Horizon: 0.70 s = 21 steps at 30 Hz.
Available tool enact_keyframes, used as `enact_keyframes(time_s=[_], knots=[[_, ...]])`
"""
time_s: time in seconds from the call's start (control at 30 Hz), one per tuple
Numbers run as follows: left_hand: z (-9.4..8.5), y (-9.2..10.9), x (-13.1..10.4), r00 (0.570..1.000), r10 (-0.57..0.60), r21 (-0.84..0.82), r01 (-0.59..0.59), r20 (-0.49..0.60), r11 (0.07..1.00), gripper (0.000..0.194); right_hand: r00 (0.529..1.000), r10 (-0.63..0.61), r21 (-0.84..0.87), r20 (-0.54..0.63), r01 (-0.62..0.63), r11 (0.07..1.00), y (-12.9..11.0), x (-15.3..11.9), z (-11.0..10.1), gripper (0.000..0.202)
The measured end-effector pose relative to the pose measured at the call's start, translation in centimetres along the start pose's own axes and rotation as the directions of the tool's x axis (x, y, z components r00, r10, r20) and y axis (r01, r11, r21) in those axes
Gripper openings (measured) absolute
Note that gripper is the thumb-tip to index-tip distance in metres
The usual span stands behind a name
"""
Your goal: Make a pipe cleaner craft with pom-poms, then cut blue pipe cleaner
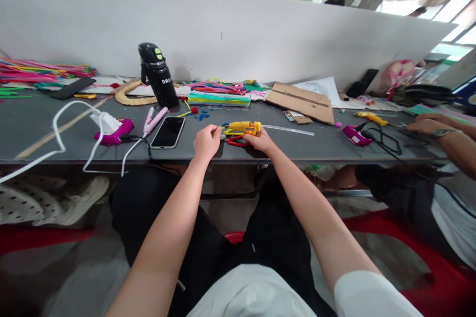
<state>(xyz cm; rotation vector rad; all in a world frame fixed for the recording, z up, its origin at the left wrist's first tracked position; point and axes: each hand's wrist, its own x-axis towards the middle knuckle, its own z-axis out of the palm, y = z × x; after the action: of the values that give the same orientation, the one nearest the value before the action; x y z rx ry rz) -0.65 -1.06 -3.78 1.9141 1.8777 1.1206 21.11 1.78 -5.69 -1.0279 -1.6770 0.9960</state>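
Observation:
A yellow glue gun (242,128) lies near the table's front edge, a clear glue stick (292,130) sticking out of its back end to the right. Fingers curled together, my left hand (207,142) is at the gun's nozzle end; whatever is between its fingertips is too small to make out. My right hand (260,140) is closed around red-handled pliers (238,141), just below the glue gun. Small blue pieces (203,115) are scattered behind my left hand.
A phone (168,132), a pink tool (155,120) and a black bottle (160,79) stand or lie left. Pipe cleaners (219,99) and cardboard (302,102) are behind. White cables (59,131) cross the left side. Another person's arms (446,129) rest at right.

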Motion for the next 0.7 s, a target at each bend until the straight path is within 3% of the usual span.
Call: enact_keyframes(time_s=[0.27, 0.47, 0.7], knots=[[0.1, -0.2, 0.1, 0.999, 0.029, -0.034, -0.030, -0.021, 0.999, 0.030, 1.000, 0.009, 0.001, -0.010, -0.009, 1.000, -1.3, -0.4, 0.2, 0.042], [0.1, -0.1, -0.1, 1.000, 0.018, -0.038, -0.018, -0.012, 0.999, 0.031, 1.000, -0.011, -0.068, 0.011, 0.012, 0.998, -1.0, -0.4, -0.1, 0.041], [0.0, -0.3, 0.3, 0.998, 0.015, -0.122, -0.023, -0.062, 0.992, 0.033, 0.997, 0.060, -0.065, -0.047, -0.063, 0.996, -0.8, -0.8, 0.4, 0.038]])
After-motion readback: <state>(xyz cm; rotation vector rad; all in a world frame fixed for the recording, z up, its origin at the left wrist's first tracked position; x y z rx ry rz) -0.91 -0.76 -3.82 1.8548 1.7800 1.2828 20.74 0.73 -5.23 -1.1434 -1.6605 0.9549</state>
